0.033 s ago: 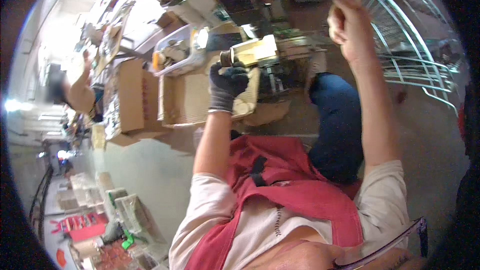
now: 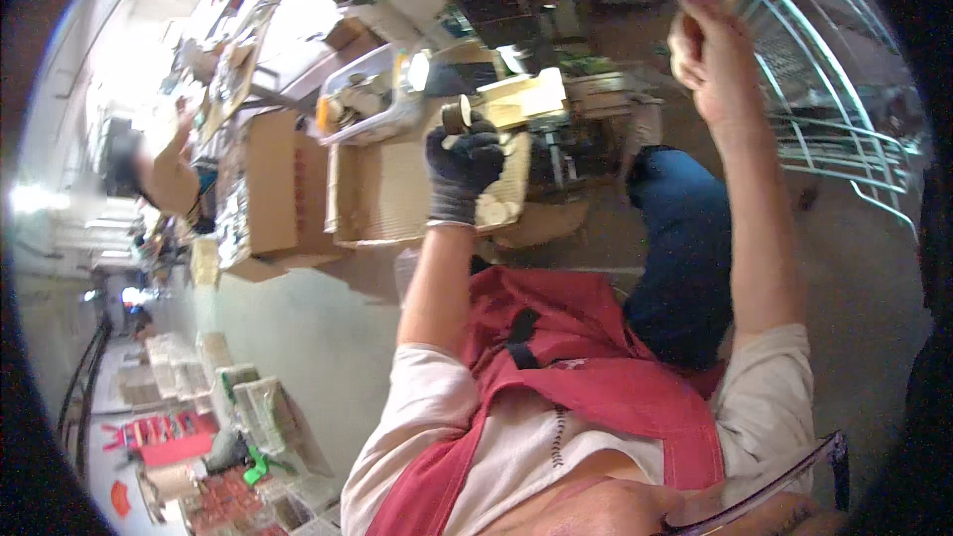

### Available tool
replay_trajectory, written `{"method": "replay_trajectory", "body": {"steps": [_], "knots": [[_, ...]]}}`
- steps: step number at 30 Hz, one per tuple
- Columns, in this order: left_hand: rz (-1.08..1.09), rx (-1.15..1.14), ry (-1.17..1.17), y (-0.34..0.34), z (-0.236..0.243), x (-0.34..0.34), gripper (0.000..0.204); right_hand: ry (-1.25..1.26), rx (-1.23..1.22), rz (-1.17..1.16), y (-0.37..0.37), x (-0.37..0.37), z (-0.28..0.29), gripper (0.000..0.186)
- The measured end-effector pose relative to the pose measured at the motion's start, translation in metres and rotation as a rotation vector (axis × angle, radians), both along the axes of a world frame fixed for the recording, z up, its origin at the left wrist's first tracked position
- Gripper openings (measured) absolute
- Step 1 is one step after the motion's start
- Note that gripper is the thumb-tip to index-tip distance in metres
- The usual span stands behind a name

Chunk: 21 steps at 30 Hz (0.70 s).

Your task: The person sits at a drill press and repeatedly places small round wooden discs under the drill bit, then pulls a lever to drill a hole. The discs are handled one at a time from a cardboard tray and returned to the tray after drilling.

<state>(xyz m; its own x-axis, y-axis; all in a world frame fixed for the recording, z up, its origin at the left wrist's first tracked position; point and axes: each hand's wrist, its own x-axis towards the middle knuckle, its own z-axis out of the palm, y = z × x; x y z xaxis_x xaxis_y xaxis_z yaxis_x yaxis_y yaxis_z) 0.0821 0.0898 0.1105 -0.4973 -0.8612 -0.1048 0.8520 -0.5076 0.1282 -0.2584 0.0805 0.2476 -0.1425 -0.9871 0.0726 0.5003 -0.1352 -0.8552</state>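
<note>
R side: pale metal wire rack (image 2: 829, 123)
Front: lt-brown shallow cardboard box (image 2: 377, 189)
L: dk-grey gloved left hand (image 2: 465, 169), over box, fingers narrow, holding
R: bare right hand (image 2: 717, 65) nr rack, fingers curled; can't tell if gripping
In L fingers: sm. brown round piece (image 2: 453, 118), pale end

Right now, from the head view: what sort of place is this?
Probably a workshop or small factory floor: the wearer has a red apron, the grey-gloved left hand holds a small round piece, and a shallow tray sits just beyond.
</note>
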Motion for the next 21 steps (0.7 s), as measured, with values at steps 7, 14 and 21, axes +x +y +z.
{"method": "replay_trajectory", "body": {"steps": [7, 14, 21], "knots": [[0.144, -0.136, 0.322, 0.025, 0.009, 0.017, 0.035, 0.102, 0.019, 0.016, -0.003, 0.006, -0.008, 0.024], [0.655, -0.218, -0.519, -0.043, 0.031, 0.16, 0.023, 0.135, 0.064, -0.038, -0.006, 0.011, 0.003, 0.034], [0.949, -0.017, -1.701, -0.08, 0.025, 0.223, 0.03, 0.18, 0.064, -0.01, -0.001, 0.027, 0.01, 0.028]]}}
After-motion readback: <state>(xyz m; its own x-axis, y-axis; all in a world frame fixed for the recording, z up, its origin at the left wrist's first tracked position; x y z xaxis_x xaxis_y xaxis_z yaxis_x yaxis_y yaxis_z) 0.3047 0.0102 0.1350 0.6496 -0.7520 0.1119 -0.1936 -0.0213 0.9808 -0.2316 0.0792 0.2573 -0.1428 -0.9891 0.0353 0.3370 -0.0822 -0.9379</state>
